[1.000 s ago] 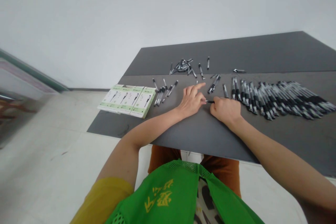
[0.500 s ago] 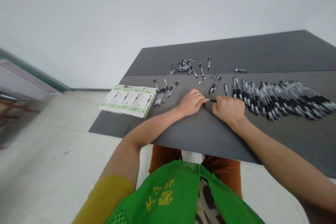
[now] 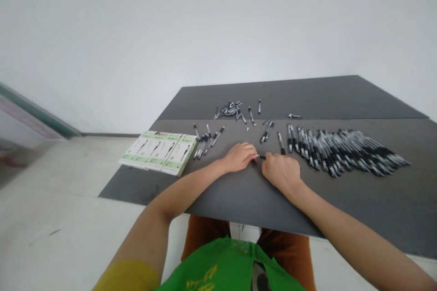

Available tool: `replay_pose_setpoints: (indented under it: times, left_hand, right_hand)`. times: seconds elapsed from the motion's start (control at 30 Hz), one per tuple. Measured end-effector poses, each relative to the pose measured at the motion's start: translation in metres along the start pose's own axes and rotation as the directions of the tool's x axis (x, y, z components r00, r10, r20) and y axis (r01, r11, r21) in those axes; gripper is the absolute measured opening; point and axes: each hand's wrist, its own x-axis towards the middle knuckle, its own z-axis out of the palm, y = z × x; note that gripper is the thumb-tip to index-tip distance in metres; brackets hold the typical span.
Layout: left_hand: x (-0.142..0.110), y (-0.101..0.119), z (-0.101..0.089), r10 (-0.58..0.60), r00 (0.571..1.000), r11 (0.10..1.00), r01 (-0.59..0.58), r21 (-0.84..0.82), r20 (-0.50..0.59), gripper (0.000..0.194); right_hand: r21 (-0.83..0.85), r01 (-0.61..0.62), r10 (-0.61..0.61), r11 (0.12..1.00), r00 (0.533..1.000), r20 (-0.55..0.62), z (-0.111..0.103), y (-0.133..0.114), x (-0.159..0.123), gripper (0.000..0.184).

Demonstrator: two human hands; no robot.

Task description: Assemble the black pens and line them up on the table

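Note:
My right hand (image 3: 282,172) is closed around a black-gripped pen (image 3: 261,157), whose narrow front end sticks out to the left. The fingertips of my left hand (image 3: 240,157) are pinched at that front end, so both hands meet on the one pen just above the table. The pen's rear part is hidden in my right fist. Right beside that fist lies a single clear pen (image 3: 281,142) with a black grip. A few pen barrels (image 3: 267,131) lie just beyond my hands, with a tiny silver tip (image 3: 247,129) near them.
To the right spreads a wide row of pens (image 3: 344,150). Farther back is a loose heap of pen parts (image 3: 230,109), and several barrels (image 3: 207,141) lie left of my hands. Green-and-white pen boxes (image 3: 159,152) sit at the grey table's (image 3: 218,195) left edge.
The view has tilted up, so the table and everything on it sit lower in the picture. Both hands stay together on the pen, with little visible change in their hold.

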Motion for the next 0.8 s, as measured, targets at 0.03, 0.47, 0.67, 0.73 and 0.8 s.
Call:
replay_pose_setpoints:
  times: [0.03,0.47,0.67,0.73,0.8]
  left_hand:
    - [0.000,0.000,-0.001,-0.007,1.000,1.000,0.006,0.009,0.027,0.045]
    - [0.002,-0.006,-0.018,0.038,0.972,0.994,-0.012,-0.112,0.234,0.042]
    - [0.001,-0.005,-0.020,0.054,0.970,0.986,-0.014,-0.165,0.237,0.033]
    - [0.000,-0.004,-0.018,0.028,0.982,0.996,-0.012,-0.084,0.188,0.033]
    - [-0.001,-0.003,-0.012,-0.001,0.994,1.000,0.000,0.005,0.106,0.033]
  right_hand:
    - [0.008,-0.023,0.023,1.000,0.999,0.023,0.000,-0.003,-0.003,0.035]
    - [0.050,0.068,-0.075,0.996,0.985,0.153,-0.004,-0.005,-0.001,0.034]
    - [0.081,0.075,-0.088,0.994,0.980,0.176,-0.002,-0.002,0.004,0.034]
    - [0.098,0.043,-0.061,0.994,0.981,0.184,-0.002,-0.003,0.005,0.034]
    - [0.131,0.026,-0.053,0.991,0.977,0.207,-0.002,-0.001,0.006,0.034]
